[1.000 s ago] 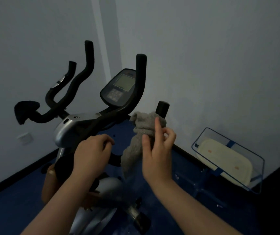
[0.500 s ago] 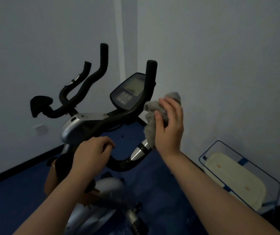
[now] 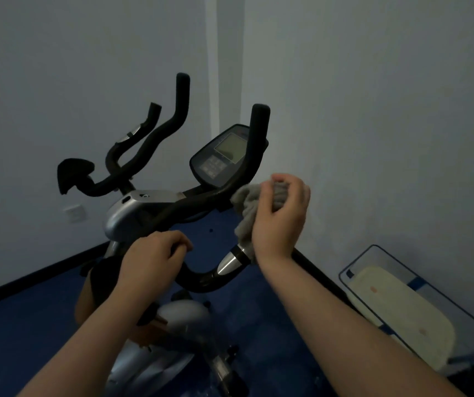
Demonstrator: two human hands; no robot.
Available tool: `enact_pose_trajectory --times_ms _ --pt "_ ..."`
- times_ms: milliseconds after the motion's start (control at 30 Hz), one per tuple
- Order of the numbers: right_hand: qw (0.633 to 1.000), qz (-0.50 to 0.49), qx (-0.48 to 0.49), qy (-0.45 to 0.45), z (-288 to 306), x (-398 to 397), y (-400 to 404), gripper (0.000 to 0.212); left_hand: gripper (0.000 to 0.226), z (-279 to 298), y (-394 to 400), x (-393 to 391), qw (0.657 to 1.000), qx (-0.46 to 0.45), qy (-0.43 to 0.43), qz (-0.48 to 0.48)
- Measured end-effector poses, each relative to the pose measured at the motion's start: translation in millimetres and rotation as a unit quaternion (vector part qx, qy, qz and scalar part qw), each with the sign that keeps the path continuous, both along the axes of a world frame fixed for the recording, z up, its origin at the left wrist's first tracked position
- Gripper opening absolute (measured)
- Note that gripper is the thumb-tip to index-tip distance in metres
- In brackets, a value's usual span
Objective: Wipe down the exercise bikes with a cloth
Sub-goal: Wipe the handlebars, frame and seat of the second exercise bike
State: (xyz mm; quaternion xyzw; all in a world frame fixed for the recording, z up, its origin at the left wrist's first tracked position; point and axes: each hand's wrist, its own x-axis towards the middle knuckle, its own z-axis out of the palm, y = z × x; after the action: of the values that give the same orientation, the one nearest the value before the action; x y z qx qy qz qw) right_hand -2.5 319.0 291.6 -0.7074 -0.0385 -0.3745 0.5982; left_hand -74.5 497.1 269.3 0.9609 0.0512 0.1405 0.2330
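While our right hand [image 3: 280, 216] kept its grip curled round the grey cloth [image 3: 247, 209] on the bike's right handlebar [image 3: 254, 156], our left hand [image 3: 151, 260] clasped the lower bar. We counted one cloth, one exercise bike [image 3: 144, 207], two hands. Since half a second before, the cloth hand had turned, knuckles outward.

Clear bin [image 3: 459, 308] with cream pad [image 3: 402, 316] inside, on blue floor [image 3: 15, 333] by white wall [image 3: 373, 110]. Wall socket [image 3: 74, 212] at left.
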Motion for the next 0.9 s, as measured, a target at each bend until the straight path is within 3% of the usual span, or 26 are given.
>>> enact_pose_trajectory --times_ms 67,133,167,233,300,333,367,400,433,467,533,600,633,733,833,900 --pt "0.975 -0.023 -0.216 -0.037 1 16 -18 0.012 0.019 0 0 1 1.0 -0.005 0.002 0.0" --pt "0.961 0.071 -0.267 0.03 14 31 -37 0.036 0.018 0 0 1 1.0 -0.006 0.002 0.002" --pt "0.961 0.141 -0.219 0.091 22 32 -43 0.044 0.018 -1 0 1 1.0 -0.006 0.001 0.003" --pt "0.956 0.243 -0.001 0.166 25 27 -42 0.043 0.018 -1 -1 1 1.0 -0.003 -0.002 0.001" --pt "0.943 0.219 0.197 0.157 14 13 -22 0.036 0.018 0 0 0 1.0 -0.003 -0.002 0.001" --pt "0.955 0.173 0.209 0.121 9 5 -10 0.031 0.018 -1 0 0 1.0 -0.004 -0.002 0.002" --pt "0.98 0.108 0.147 0.073 3 0 -3 0.027 0.018 -1 1 0 1.0 -0.007 -0.004 0.001" --pt "0.999 0.033 0.027 0.022 0 1 -3 0.024 0.018 -1 1 0 1.0 -0.009 -0.005 -0.002" --pt "0.993 -0.023 -0.112 -0.005 3 7 -8 0.024 0.019 -1 1 -1 1.0 -0.011 -0.004 -0.006" --pt "0.975 -0.023 -0.219 0.003 10 15 -16 0.027 0.019 -1 1 -1 1.0 -0.011 -0.005 -0.008" --pt "0.96 0.074 -0.258 0.077 24 28 -32 0.03 0.02 -1 1 1 1.0 -0.01 -0.012 -0.005" --pt "0.968 0.182 -0.095 0.145 28 26 -36 0.032 0.019 -1 0 1 1.0 -0.01 -0.016 -0.002" --pt "0.972 0.185 0.012 0.146 25 22 -31 0.033 0.019 -1 0 0 1.0 -0.01 -0.018 -0.001" --pt "0.968 0.043 0.226 0.101 13 7 -3 0.032 0.02 1 0 -1 1.0 -0.01 -0.025 -0.013" --pt "0.96 -0.011 0.266 0.084 5 -4 13 0.027 0.02 1 1 0 1.0 0.0 -0.016 -0.022" --pt "0.967 0.0 0.234 0.102 -10 -17 24 0.041 0.02 1 1 1 1.0 0.005 -0.018 -0.024"
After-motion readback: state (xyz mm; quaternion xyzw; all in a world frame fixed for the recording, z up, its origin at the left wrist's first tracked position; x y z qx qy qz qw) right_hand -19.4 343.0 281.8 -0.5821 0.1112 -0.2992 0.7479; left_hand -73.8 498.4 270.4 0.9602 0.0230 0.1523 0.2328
